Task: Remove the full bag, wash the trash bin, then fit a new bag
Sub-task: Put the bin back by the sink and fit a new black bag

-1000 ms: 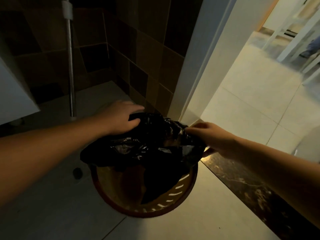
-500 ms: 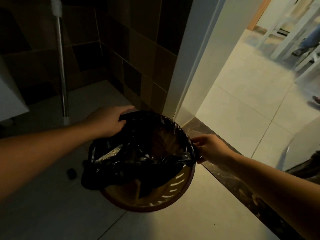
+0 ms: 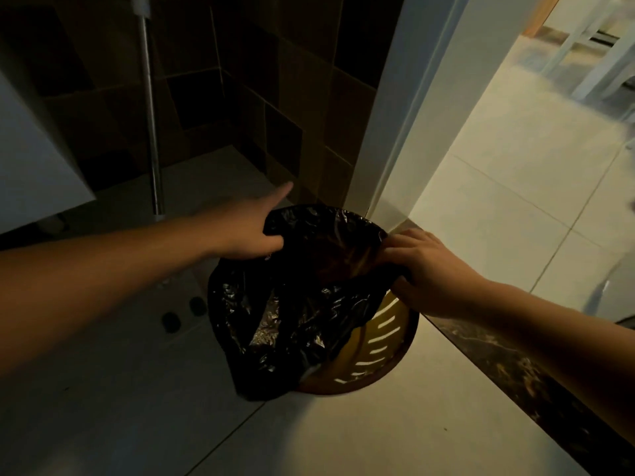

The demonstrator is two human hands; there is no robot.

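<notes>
Both hands shifted along the bag (image 3: pixel 295 304), bin (image 3: pixel 385 355) half hidden.

both forearms reach in from frame edges; left hand (image 3: pixel 252 231) mid-frame, index finger extended, thumb hooked; right hand (image 3: pixel 431 269) centre-right, fingers curled, pinching.

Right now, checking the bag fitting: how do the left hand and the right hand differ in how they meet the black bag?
The left hand is at the bin's far-left rim with a forefinger pointing straight out, its other fingers tucked into the black bag; the right hand has all fingers curled on the bag at the right rim. The left arm lies in shadow, the right in brighter doorway light. Both hold the bag's edge at the bin.
</notes>
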